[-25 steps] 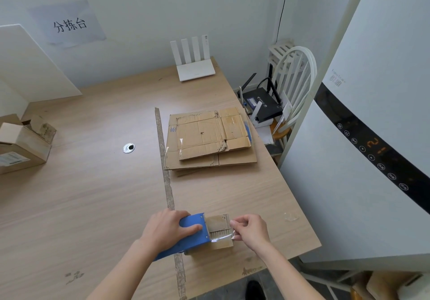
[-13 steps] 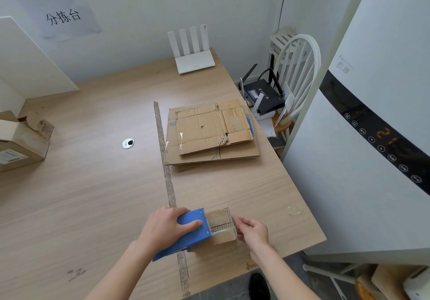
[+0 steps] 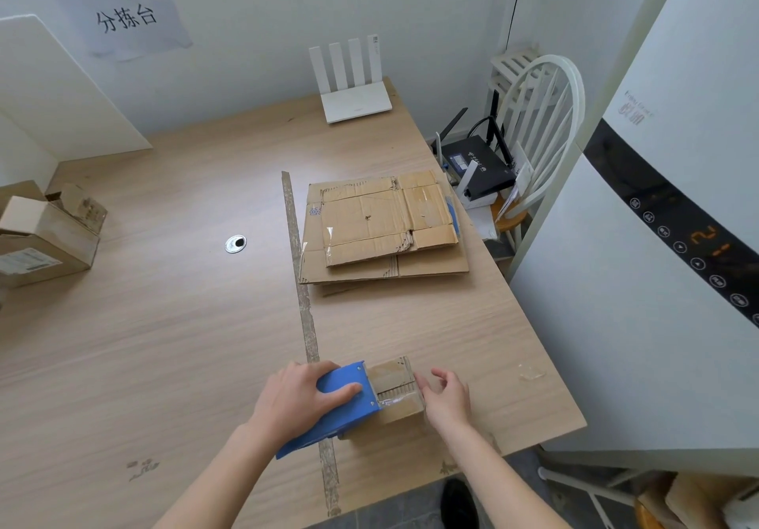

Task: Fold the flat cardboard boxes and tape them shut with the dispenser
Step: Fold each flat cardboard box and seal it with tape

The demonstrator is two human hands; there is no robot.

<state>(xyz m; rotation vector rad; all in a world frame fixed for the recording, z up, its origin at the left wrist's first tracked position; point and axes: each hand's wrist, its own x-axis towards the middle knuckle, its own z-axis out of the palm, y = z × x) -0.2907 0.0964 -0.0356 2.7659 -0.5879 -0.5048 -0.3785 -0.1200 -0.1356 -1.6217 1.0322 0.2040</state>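
Right hand [image 3: 447, 399] let go of tape end since a second ago, fingers loosely open beside small box [image 3: 396, 389]. Left hand [image 3: 302, 399] gripped blue dispenser [image 3: 328, 409] against box, near surface [image 3: 164, 323] front edge. Flat boxes [image 3: 382, 229] stacked further back.

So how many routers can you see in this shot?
2: a white router standing at the table's far edge against the wall, and a black router lying on the white chair to the right. Others may be hidden.
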